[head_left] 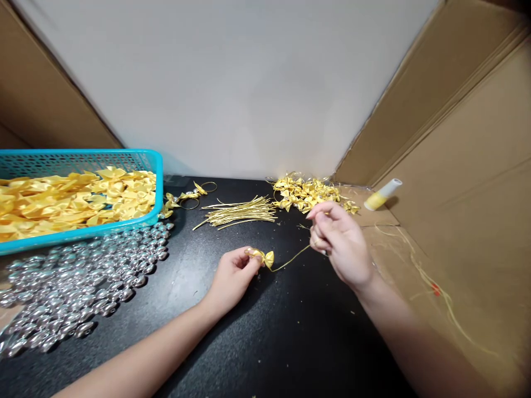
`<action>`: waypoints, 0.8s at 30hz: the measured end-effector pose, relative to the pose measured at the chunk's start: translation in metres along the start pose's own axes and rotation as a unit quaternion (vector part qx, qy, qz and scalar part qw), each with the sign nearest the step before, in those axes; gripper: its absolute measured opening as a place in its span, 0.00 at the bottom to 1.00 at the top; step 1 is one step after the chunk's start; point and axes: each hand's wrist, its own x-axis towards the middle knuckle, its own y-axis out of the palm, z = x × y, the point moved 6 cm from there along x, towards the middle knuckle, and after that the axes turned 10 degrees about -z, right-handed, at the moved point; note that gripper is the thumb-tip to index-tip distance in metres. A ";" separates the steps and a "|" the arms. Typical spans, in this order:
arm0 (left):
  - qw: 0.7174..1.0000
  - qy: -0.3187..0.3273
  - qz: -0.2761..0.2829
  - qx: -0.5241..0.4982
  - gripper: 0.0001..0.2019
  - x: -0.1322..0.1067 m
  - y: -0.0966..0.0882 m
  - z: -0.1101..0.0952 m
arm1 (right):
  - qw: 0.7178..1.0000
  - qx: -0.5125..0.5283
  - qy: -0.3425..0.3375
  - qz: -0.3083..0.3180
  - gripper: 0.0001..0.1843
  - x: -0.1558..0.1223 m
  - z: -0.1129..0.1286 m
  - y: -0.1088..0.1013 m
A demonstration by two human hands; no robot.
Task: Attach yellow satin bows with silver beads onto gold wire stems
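Between the thumb and fingers of my left hand (236, 276) is a yellow satin bow (269, 258), held just above the black table. A thin gold cord (292, 260) runs from the bow up to my right hand (338, 243). The fingers of that hand are curled closed around the cord's other end, and it hangs higher and to the right. Beyond both hands lies a loose bundle of gold cords (240, 213). Behind my right hand sits a pile of yellow bows with cords and silver beads (307, 190).
At the left stands a turquoise basket (160, 188) full of yellow bows. Many silver beads (91, 282) are spread before it. Several bows with cord loops (188, 196) lie beside the basket. A yellow and white tube (384, 194) stands at the right by cardboard walls (464, 166).
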 end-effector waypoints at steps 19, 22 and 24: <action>0.983 0.137 -0.042 0.117 0.13 -0.010 -0.004 -0.010 | 0.898 -0.408 -0.162 -0.010 0.07 -0.028 -0.046 0.029; 0.971 0.175 -0.051 0.152 0.13 -0.014 -0.004 -0.016 | 0.898 -0.413 -0.153 -0.015 0.08 -0.029 -0.046 0.029; 0.967 0.189 -0.054 0.163 0.13 -0.016 -0.004 -0.018 | 0.904 -0.404 -0.140 -0.012 0.08 -0.029 -0.047 0.029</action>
